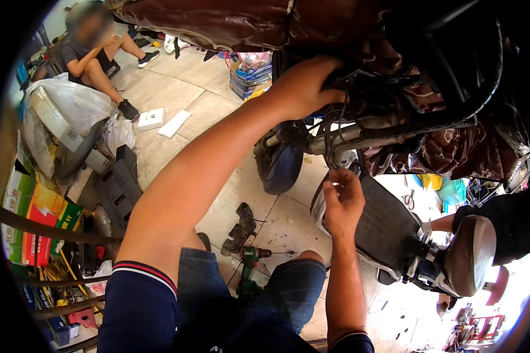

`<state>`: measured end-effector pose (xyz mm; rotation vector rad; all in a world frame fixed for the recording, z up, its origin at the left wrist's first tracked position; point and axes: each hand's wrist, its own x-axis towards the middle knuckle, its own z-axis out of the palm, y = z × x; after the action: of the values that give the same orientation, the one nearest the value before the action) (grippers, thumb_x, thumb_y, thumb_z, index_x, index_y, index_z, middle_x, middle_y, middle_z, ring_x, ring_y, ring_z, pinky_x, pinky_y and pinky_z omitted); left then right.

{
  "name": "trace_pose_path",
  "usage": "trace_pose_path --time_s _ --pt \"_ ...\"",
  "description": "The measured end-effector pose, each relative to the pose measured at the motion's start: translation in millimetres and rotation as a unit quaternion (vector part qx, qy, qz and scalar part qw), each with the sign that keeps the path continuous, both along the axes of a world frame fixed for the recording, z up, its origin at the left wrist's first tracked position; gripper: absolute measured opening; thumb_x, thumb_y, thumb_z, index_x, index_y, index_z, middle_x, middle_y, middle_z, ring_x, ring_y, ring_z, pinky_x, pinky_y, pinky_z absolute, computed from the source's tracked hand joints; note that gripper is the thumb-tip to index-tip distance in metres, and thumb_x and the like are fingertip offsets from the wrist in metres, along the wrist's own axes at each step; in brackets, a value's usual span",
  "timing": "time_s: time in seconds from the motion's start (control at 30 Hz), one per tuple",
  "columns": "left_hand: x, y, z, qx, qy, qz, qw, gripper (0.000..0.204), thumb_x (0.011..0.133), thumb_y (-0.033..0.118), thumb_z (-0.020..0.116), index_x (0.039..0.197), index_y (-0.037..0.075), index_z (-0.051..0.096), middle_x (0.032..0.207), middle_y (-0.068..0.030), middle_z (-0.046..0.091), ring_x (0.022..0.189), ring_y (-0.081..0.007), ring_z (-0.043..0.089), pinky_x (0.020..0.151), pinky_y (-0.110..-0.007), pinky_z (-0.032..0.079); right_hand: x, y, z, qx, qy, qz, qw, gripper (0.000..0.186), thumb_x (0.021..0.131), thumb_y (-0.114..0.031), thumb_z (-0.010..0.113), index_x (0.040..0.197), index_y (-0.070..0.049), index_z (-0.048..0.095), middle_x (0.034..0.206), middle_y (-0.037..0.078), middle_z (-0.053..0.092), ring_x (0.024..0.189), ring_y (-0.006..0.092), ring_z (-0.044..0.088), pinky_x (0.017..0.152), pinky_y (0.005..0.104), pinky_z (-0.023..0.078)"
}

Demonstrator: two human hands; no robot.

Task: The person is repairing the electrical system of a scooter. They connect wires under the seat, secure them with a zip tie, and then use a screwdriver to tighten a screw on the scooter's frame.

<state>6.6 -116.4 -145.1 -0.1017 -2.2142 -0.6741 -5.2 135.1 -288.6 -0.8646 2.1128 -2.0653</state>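
Note:
In front of me stands a scooter with its front tube (359, 136) bare and dark wires (334, 144) hanging around it. My left hand (306, 88) reaches into the shadowed space above the tube. Its thumb sticks out toward the wires, while the other fingers are lost in the dark. Lower down, my right hand (343, 200) pinches the lower end of the hanging wires between thumb and fingers. A dark blue rounded part (281, 165) hangs left of the tube. Brown patterned covers (218, 23) drape over the top of the vehicle.
A green and red cordless drill (249, 267) lies between my knees, near a black plastic piece (239, 228). The footboard (383, 206) and seat (474, 256) extend right. Boxes (41, 217) and a grey tool case (118, 185) line the left. Another person (91, 53) sits far left.

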Motion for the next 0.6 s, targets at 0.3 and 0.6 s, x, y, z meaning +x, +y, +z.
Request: trace_pose_path --time_s 0.3,0.6 --pt "41 43 -93 0.322 -0.142 0.015 0.936 0.03 0.099 0.03 0.079 0.103 0.0 0.072 0.085 -0.0072 0.074 0.078 -0.0156 0.067 0.074 -0.033 0.054 -13 48 -35 0.109 -0.012 -0.056 0.992 0.028 0.092 -0.003 0.075 0.119 0.001 0.068 0.106 0.007 0.074 0.094 0.0142 0.068 0.09 0.0317 0.055" --pt "11 98 -134 0.332 -0.029 0.066 0.941 0.026 0.097 0.022 0.076 0.09 -0.001 0.065 0.089 -0.0209 0.069 0.078 -0.038 0.07 0.069 -0.046 0.053 6 42 -55 0.129 -0.008 -0.022 0.991 0.026 0.093 -0.005 0.075 0.118 0.001 0.069 0.104 0.006 0.073 0.089 0.0137 0.066 0.084 0.0303 0.055"
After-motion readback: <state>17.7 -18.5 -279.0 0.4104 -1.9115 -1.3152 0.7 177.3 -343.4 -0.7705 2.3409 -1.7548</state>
